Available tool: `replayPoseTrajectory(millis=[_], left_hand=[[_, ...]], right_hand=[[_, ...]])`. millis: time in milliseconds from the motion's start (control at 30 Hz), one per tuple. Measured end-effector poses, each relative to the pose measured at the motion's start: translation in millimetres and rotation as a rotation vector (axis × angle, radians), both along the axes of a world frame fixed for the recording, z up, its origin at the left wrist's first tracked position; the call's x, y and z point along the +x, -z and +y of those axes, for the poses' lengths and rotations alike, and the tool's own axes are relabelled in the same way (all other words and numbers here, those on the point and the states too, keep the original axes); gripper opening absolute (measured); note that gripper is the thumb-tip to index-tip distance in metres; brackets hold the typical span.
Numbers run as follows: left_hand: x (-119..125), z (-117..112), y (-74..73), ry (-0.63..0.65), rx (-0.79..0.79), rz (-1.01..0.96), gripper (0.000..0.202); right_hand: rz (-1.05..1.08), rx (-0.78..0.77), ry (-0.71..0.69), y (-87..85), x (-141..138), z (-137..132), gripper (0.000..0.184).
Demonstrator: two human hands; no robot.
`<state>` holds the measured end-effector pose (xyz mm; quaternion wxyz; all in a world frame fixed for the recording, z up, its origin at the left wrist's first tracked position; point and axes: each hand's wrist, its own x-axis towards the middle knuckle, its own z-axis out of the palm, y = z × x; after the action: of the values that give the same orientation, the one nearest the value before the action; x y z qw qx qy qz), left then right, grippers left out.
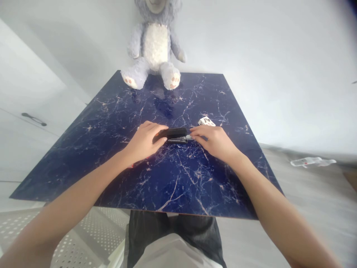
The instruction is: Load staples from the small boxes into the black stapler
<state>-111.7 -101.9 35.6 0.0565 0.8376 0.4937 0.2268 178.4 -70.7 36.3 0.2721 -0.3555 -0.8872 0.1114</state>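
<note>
White shirt (177, 253) filling bottom edge, dark trousers (147, 234) showing below blue marbled table (173, 178). Red bit (131, 166) peeking out by left wrist. Left hand (144, 139) gripping black stapler (177, 132) by its left end! Stapler sitting mid-table, between both hands. Right hand (213, 140) touching silver part (189, 137) at right end, fingers bunching narrow; cannot tell if pinching. White box (206, 121) sitting just beyond. Grey plush toy (156, 44) sitting at far edge.

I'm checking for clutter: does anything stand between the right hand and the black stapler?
Only a small silvery piece shows between the right hand and the stapler; whether it belongs to the stapler is unclear. The white box lies beyond the hand, out of the way.
</note>
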Motion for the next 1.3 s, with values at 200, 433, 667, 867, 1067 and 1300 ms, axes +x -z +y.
replayPoseTrajectory(millis=[200,433,667,867,1067,1300], left_hand=[[-0.3,-0.2,-1.3,0.004,-0.009,0.004,0.034],[-0.3,0.0,-1.6,0.003,-0.02,0.008,0.034],[1.0,0.6,-2.1,0.002,-0.018,0.008,0.034],[-0.2,0.5,-1.5,0.001,-0.018,0.014,0.033],[0.7,-0.2,-2.7,-0.001,-0.029,0.029,0.033],[1.9,-0.1,-3.5,0.005,-0.031,0.022,0.033]], right_hand=[[-0.047,0.004,-0.027,1.1,0.7,0.8,0.027],[-0.05,0.029,-0.039,-1.4,3.1,-0.1,0.029],[-0.12,0.062,-0.062,5.5,2.1,0.6,0.031],[-0.088,0.02,-0.031,3.2,1.4,0.2,0.031],[-0.096,0.031,-0.021,3.6,-1.1,-0.4,0.03],[-0.109,0.055,-0.041,10.0,-1.5,0.0,0.031]])
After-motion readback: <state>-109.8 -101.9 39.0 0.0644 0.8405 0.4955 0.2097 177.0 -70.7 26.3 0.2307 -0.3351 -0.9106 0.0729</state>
